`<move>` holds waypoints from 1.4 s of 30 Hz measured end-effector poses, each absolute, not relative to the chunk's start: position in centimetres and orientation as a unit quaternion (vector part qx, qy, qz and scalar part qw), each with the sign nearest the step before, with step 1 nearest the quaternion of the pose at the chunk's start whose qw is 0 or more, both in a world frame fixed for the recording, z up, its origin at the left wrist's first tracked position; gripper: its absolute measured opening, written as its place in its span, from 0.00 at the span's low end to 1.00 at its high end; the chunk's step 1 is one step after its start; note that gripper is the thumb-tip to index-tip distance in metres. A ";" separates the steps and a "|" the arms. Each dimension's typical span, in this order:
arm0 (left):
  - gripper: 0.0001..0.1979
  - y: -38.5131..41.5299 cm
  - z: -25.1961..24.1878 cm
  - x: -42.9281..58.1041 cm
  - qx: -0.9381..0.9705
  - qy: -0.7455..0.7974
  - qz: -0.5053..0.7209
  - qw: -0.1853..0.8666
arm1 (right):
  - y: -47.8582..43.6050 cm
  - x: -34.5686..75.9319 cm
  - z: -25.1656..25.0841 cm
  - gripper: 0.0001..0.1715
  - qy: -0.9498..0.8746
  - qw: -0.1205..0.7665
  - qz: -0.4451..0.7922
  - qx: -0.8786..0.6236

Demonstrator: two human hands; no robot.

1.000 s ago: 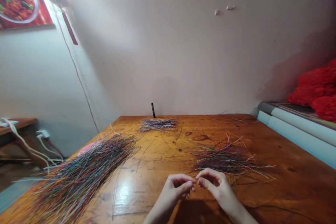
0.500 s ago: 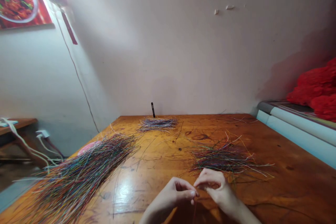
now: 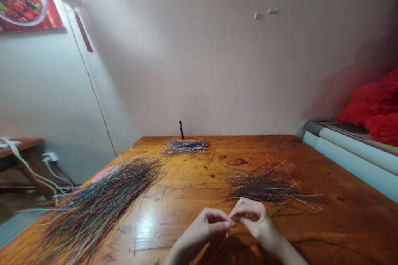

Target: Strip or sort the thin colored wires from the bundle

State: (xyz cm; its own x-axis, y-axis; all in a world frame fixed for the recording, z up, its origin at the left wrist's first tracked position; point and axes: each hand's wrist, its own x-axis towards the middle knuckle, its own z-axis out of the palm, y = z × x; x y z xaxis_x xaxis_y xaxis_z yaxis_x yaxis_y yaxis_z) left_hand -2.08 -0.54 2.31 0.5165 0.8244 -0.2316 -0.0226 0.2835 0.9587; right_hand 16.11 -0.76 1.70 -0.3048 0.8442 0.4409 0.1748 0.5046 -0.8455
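I see the strand (image 3: 221,244) below the left hand (image 3: 207,230), slanting now where half a second ago it hung nearly straight; the left thumb and finger seem to pinch its upper end. The right hand (image 3: 256,220) has its bent fingertips right by the left ones, but I cannot tell if they grip it also, so I judge the fine handling is unfinished. Beyond, the right pile (image 3: 261,185) and left pile (image 3: 112,198) lie unchanged on the table (image 3: 183,192).

The left pile of wires (image 3: 105,201) mixes green, blue, red, yellow and white streaks, the far pile (image 3: 187,147) is whitish and violet, the right pile (image 3: 259,184) dark red with green, yellow and white strands, the table (image 3: 311,167) orange-brown with dark knots, the pen (image 3: 181,130) black.
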 end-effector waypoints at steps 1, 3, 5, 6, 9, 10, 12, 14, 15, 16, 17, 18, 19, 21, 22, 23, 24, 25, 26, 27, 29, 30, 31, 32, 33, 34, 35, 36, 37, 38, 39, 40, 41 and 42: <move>0.14 -0.6 2.3 -2.1 0.514 0.391 0.303 0.701 | -0.8 16.1 1.7 0.10 -0.726 0.474 0.353 -0.350; 0.14 -0.6 2.4 -2.1 0.515 0.392 0.305 0.699 | -0.8 16.1 1.8 0.10 -0.726 0.475 0.353 -0.351; 0.14 -0.6 2.5 -2.0 0.525 0.395 0.306 0.689 | -0.9 16.0 1.9 0.10 -0.729 0.474 0.348 -0.351; 0.14 -0.6 2.6 -2.0 0.533 0.399 0.308 0.679 | -0.9 16.0 1.9 0.10 -0.731 0.473 0.343 -0.352; 0.14 -0.5 2.8 -1.9 0.560 0.420 0.317 0.640 | -0.9 16.0 1.8 0.09 -0.740 0.469 0.319 -0.360; 0.14 -0.4 2.8 -1.8 0.568 0.426 0.321 0.627 | -0.8 16.0 1.6 0.09 -0.743 0.468 0.310 -0.364; 0.14 -0.2 2.7 -1.7 0.580 0.434 0.329 0.606 | -0.7 15.9 1.3 0.10 -0.746 0.464 0.297 -0.374; 0.13 -0.1 2.6 -1.7 0.590 0.438 0.335 0.590 | -0.6 15.9 1.0 0.10 -0.747 0.460 0.291 -0.382; 0.12 -0.1 2.6 -1.6 0.594 0.439 0.338 0.584 | -0.5 15.9 0.8 0.10 -0.747 0.458 0.290 -0.385; 0.12 0.0 2.5 -1.6 0.597 0.439 0.339 0.580 | -0.5 15.9 0.7 0.10 -0.748 0.456 0.290 -0.386; 0.13 0.0 2.5 -1.6 0.600 0.439 0.341 0.576 | -0.5 15.9 0.7 0.10 -0.749 0.453 0.290 -0.387; 0.13 0.0 2.5 -1.6 0.601 0.439 0.342 0.574 | -0.4 15.9 0.7 0.11 -0.750 0.452 0.289 -0.387; 0.14 -0.1 2.6 -1.6 0.600 0.440 0.343 0.574 | -0.4 15.9 0.7 0.11 -0.751 0.452 0.287 -0.387; 0.15 -0.2 2.8 -1.5 0.592 0.444 0.343 0.579 | -0.4 15.9 0.8 0.12 -0.750 0.456 0.284 -0.385; 0.15 -0.2 2.9 -1.5 0.586 0.448 0.342 0.582 | -0.5 15.9 0.8 0.12 -0.749 0.460 0.283 -0.383; 0.16 -0.3 3.0 -1.5 0.581 0.451 0.341 0.585 | -0.5 15.9 0.9 0.12 -0.748 0.463 0.284 -0.382; 0.17 -0.4 3.1 -1.5 0.576 0.454 0.339 0.589 | -0.5 15.9 0.9 0.13 -0.746 0.466 0.285 -0.381; 0.17 -0.4 3.2 -1.6 0.574 0.455 0.336 0.592 | -0.5 15.9 0.8 0.13 -0.746 0.468 0.285 -0.379; 0.18 -0.5 3.2 -1.6 0.573 0.454 0.331 0.596 | -0.5 15.9 0.8 0.13 -0.745 0.470 0.285 -0.378; 0.19 -0.5 3.2 -1.7 0.574 0.451 0.327 0.600 | -0.5 15.9 0.7 0.13 -0.744 0.471 0.286 -0.377; 0.20 -0.4 3.1 -1.8 0.580 0.440 0.319 0.607 | -0.4 15.9 0.6 0.14 -0.745 0.472 0.287 -0.374; 0.21 -0.4 3.0 -1.9 0.583 0.435 0.317 0.608 | -0.4 15.9 0.5 0.14 -0.745 0.472 0.288 -0.373; 0.21 -0.4 2.9 -1.9 0.585 0.431 0.317 0.609 | -0.4 15.9 0.5 0.13 -0.746 0.472 0.288 -0.371; 0.21 -0.3 2.8 -2.0 0.587 0.428 0.317 0.610 | -0.3 15.9 0.5 0.13 -0.746 0.472 0.288 -0.370; 0.22 -0.3 2.8 -2.0 0.588 0.425 0.317 0.611 | -0.3 16.0 0.4 0.13 -0.747 0.472 0.287 -0.369; 0.22 -0.2 2.7 -2.0 0.589 0.423 0.318 0.611 | -0.3 16.0 0.4 0.13 -0.748 0.473 0.286 -0.368; 0.22 -0.2 2.7 -2.0 0.590 0.420 0.319 0.611 | -0.3 16.0 0.4 0.13 -0.748 0.474 0.285 -0.367; 0.23 -0.2 2.7 -2.0 0.591 0.418 0.319 0.612 | -0.3 16.0 0.5 0.13 -0.748 0.474 0.285 -0.367; 0.23 -0.2 2.8 -2.0 0.591 0.416 0.319 0.612 | -0.4 16.0 0.5 0.13 -0.747 0.473 0.287 -0.368; 0.23 -0.2 2.8 -2.0 0.591 0.415 0.320 0.613 | -0.4 16.0 0.5 0.13 -0.746 0.473 0.290 -0.369; 0.24 -0.3 2.9 -2.0 0.590 0.415 0.319 0.615 | -0.4 15.9 0.5 0.13 -0.745 0.473 0.293 -0.369; 0.24 -0.3 2.9 -2.0 0.589 0.416 0.318 0.616 | -0.4 15.9 0.6 0.12 -0.744 0.474 0.294 -0.368; 0.24 -0.3 3.0 -2.0 0.588 0.417 0.316 0.617 | -0.5 15.9 0.6 0.12 -0.744 0.475 0.294 -0.368; 0.24 -0.3 3.0 -2.0 0.587 0.419 0.314 0.617 | -0.5 15.9 0.6 0.12 -0.744 0.476 0.292 -0.366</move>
State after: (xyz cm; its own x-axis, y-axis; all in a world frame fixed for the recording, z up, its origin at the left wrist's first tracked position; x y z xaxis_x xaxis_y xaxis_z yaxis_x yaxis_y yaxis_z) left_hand -2.02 -0.33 3.00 0.4516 0.8799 -0.1480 0.1044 0.1127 0.9881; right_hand 15.90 -0.47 0.64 -0.2780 0.8235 0.4945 0.2668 0.5607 -0.7838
